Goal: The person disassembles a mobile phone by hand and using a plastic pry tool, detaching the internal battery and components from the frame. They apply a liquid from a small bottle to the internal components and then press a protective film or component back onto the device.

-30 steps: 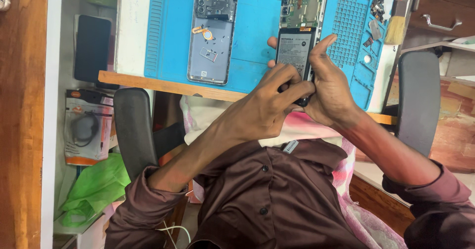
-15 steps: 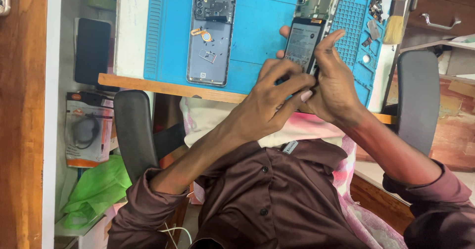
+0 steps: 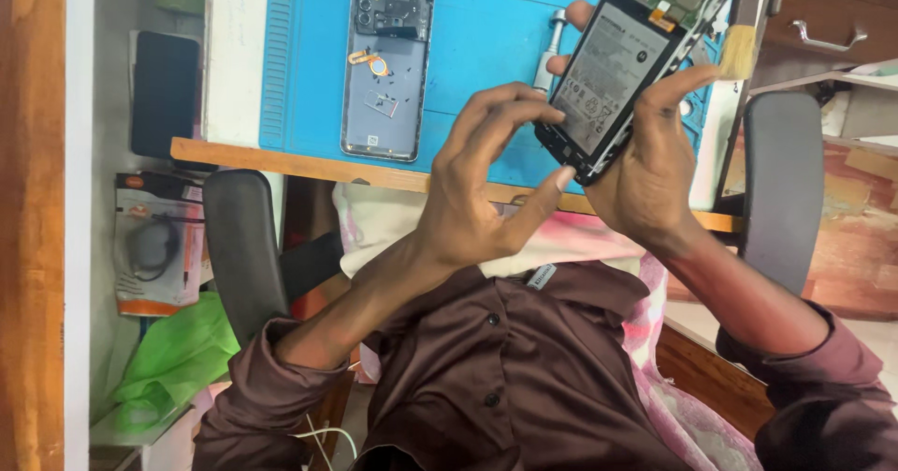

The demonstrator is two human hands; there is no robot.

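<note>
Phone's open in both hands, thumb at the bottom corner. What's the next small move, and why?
Probably press the left hand thumb along the lower edge of the opened phone. The right hand grips it tilted above the blue mat, battery exposed, and the thumb tip already rests at the bottom corner, so working along that edge looks nearest.

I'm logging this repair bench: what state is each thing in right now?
Opened phone: back off, battery exposed, held off the mat.
Back cover: detached, lying inner side up on the blue mat.
Left hand: fingertips on the phone's lower edge.
Right hand: gripping the phone.
Brush: lying unused.
</note>
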